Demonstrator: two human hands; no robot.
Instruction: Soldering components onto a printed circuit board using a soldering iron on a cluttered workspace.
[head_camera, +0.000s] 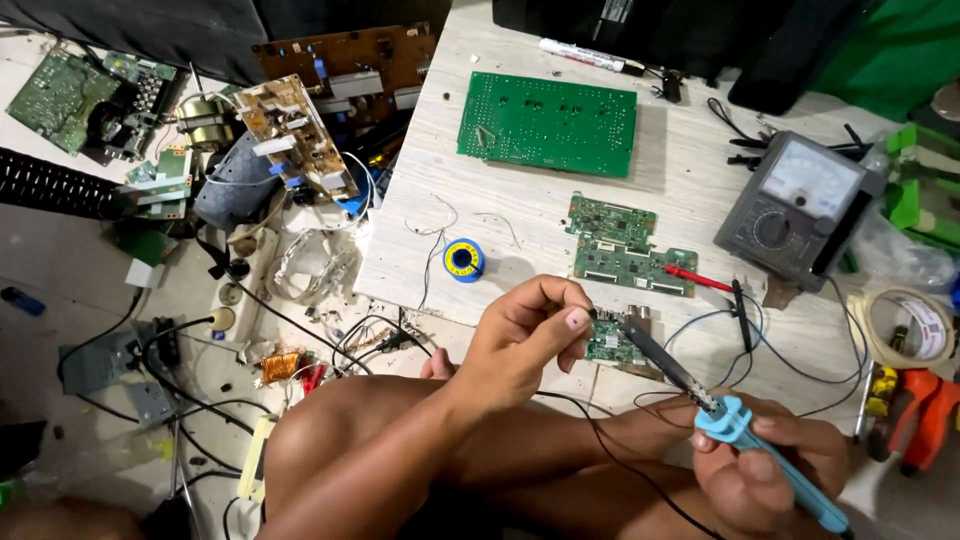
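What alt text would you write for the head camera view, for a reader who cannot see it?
A right hand holds a light blue soldering iron, tip on a small green circuit board that the left hand steadies at a pale wooden table edge. Larger green boards, a grey analogue multimeter and a solder spool lie nearby.

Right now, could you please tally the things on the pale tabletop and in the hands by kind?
Green circuit boards: 3, the large board, the middle board, and the small board by the left hand
Soldering iron: 1, blue-handled, in the right hand
Solder spool: 1
Analog multimeter: 1
White marker: 1
Total: 7
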